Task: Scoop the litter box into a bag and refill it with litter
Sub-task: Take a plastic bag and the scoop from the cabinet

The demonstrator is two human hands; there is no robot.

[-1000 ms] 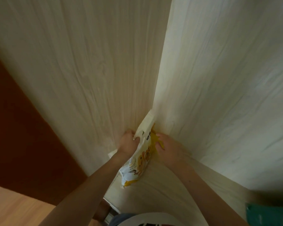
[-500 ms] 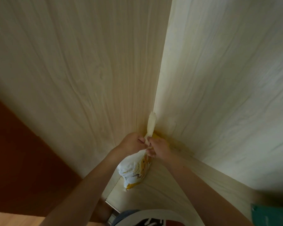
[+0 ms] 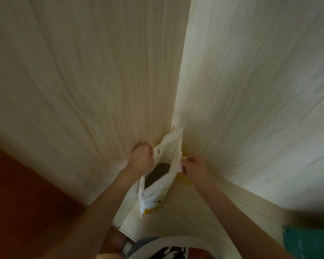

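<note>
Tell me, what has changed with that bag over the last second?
The hands came together at the top of the bag, then drew apart: the left hand pulls one edge left, the right hand the other right, so its mouth now gapes, dark inside. The bag stays in the corner of the pale wood panels.

Pale wood-grain panels (image 3: pixel 82 81), reddish-brown floor (image 3: pixel 26 193)

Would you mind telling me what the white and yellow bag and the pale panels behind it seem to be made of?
White and yellow bag: thin glossy plastic film, judging by its crumples and sheen. Pale panels: matt wood-grain laminate or veneer, probably; streaked grain shows.
</note>
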